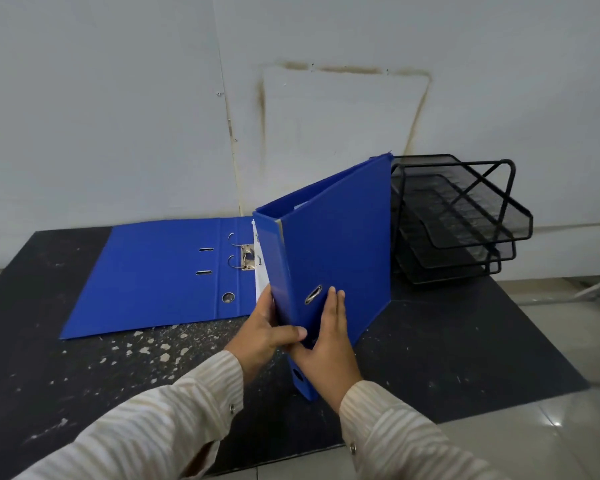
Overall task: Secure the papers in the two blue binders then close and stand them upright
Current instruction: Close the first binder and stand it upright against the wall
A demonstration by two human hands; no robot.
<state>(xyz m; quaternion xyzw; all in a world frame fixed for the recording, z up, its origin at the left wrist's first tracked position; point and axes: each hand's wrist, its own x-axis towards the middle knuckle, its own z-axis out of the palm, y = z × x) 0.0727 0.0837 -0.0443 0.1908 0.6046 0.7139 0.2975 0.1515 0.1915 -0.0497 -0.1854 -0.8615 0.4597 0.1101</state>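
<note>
One blue binder [333, 244] is closed and held tilted above the dark table, its spine toward me. My left hand [267, 330] grips its near lower edge from the left, thumb across the spine. My right hand [326, 341] presses flat on its right cover next to the metal slot. A second blue binder [153, 275] lies open and flat at the left, its ring mechanism [245, 256] showing, rings parted. White papers [260, 271] lie on its right half, mostly hidden behind the held binder.
A black wire-mesh stack of letter trays [458, 223] stands at the back right against the wall. The dark speckled table [84, 375] ends at a front right edge, with tiled floor [534, 427] beyond it. A stained white wall rises right behind.
</note>
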